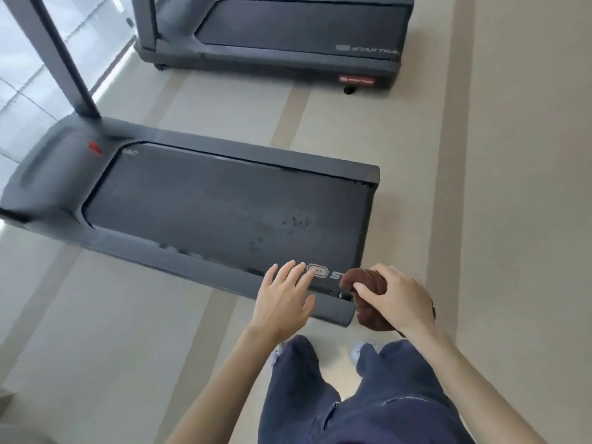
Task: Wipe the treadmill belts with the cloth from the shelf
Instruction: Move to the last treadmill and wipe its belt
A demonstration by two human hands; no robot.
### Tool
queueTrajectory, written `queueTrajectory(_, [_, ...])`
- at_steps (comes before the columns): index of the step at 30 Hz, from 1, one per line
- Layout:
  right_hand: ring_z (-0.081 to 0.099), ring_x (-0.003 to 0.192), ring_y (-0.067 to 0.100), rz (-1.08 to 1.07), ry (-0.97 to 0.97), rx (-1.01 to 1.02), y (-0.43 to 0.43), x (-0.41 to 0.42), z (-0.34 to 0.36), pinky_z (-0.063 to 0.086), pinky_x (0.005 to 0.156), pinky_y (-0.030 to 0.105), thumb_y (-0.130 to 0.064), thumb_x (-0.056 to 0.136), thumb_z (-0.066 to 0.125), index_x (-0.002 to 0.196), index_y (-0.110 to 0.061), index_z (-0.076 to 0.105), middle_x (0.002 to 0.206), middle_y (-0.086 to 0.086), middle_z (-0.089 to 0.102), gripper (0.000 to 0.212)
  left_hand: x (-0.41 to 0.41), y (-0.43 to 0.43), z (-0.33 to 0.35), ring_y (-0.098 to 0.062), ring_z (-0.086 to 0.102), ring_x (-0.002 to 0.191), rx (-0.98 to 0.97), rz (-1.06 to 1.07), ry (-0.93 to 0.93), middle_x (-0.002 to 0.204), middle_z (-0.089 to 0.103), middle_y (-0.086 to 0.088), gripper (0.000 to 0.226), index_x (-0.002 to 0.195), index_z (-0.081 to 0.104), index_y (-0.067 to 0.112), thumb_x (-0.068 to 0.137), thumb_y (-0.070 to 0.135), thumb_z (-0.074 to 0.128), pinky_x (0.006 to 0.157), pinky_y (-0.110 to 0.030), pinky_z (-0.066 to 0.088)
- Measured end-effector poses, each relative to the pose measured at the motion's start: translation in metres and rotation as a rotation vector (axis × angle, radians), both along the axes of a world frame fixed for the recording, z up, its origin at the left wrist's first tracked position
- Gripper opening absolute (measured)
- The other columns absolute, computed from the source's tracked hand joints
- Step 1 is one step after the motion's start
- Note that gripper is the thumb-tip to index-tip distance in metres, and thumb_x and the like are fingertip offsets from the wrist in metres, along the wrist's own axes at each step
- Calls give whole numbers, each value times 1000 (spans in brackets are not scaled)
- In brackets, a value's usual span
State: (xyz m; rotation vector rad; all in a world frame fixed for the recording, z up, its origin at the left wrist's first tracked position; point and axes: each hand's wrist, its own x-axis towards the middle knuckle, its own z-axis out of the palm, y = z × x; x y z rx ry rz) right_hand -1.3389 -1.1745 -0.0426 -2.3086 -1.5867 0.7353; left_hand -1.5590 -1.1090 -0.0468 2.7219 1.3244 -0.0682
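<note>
My right hand (395, 299) clutches the bunched brown cloth (368, 302); left hand (283, 296), fingers spread, holds nothing above the near treadmill (198, 200) rail, lower centre.

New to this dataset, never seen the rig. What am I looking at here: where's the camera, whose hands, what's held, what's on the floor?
There is no robot. One wide-angle camera sits on a person's head and looks forward and down, so you see their own arms, dark trousers and shoes. The right hand grips a bunched brown cloth. The left hand is open and empty, fingers spread over the near side rail. On the pale floor stand two dark treadmills: the near treadmill, whose belt shows small dark specks towards its rear end, and the far treadmill beyond it. The cloth is not on either belt.
</note>
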Motion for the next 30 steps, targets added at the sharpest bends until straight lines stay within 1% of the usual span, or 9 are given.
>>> queueTrajectory(2, [58, 79, 17, -118, 24, 3, -4, -28, -4, 39, 67, 26, -61, 83, 55, 98, -33, 59, 93, -12, 64, 32, -26, 13, -4, -21, 61, 112, -26, -36, -4, 118, 66, 1, 43, 116, 66, 21, 81, 40, 50, 96, -44, 45])
queueTrajectory(6, [62, 84, 18, -229, 71, -30, -4, -74, -15, 47, 73, 27, -59, 85, 55, 101, -30, 62, 98, -9, 68, 34, -72, 38, -23, -23, 61, 110, -41, -115, -17, 117, 66, -1, 49, 115, 67, 18, 82, 40, 39, 92, -44, 48])
queueTrajectory(10, [62, 79, 23, -373, 83, 34, 2, -93, -23, 45, 66, 30, -47, 82, 66, 89, -24, 62, 87, -5, 67, 25, -88, 58, -46, -25, 61, 111, -67, -235, 5, 119, 65, -2, 51, 117, 66, 16, 82, 41, 38, 94, -45, 47])
queueTrajectory(14, [62, 78, 21, -480, 124, 34, 5, -97, -51, 47, 66, 32, -46, 82, 65, 85, -23, 60, 85, -6, 66, 24, -90, 65, -75, -26, 59, 114, -113, -252, 4, 121, 64, -3, 50, 119, 65, 16, 83, 39, 38, 96, -44, 45])
queueTrajectory(18, [61, 76, 18, -476, 160, 5, 19, -91, -112, 41, 60, 27, -51, 83, 60, 82, -26, 55, 82, -9, 64, 25, -83, 77, -133, -26, 61, 112, -142, -200, 64, 118, 66, -4, 52, 116, 66, 16, 82, 40, 36, 95, -45, 46])
queueTrajectory(20, [60, 76, 20, -481, 146, 7, 25, -88, -145, 44, 62, 30, -51, 83, 61, 81, -26, 53, 82, -7, 64, 26, -77, 82, -169, -26, 61, 111, -161, -191, 80, 117, 67, -4, 53, 115, 67, 15, 81, 40, 36, 93, -45, 47])
queueTrajectory(22, [60, 77, 21, -527, 143, 23, 28, -86, -178, 49, 66, 34, -51, 82, 61, 82, -24, 56, 84, -5, 65, 27, -71, 87, -205, -26, 62, 110, -169, -198, 96, 116, 67, -5, 53, 114, 68, 13, 81, 40, 36, 92, -45, 48])
queueTrajectory(26, [60, 76, 20, -518, 118, 27, 37, -75, -255, 46, 64, 29, -52, 84, 60, 83, -25, 55, 84, -6, 66, 27, -62, 98, -286, -29, 60, 112, -181, -212, 93, 118, 66, -8, 48, 117, 66, 10, 78, 35, 51, 93, -46, 47])
queueTrajectory(30, [61, 81, 22, -458, 59, 17, 53, -64, -341, 47, 70, 31, -53, 85, 59, 89, -25, 57, 91, -5, 67, 28, -60, 112, -375, -31, 59, 113, -188, -227, 98, 120, 64, -11, 49, 118, 64, 8, 78, 34, 53, 93, -47, 47])
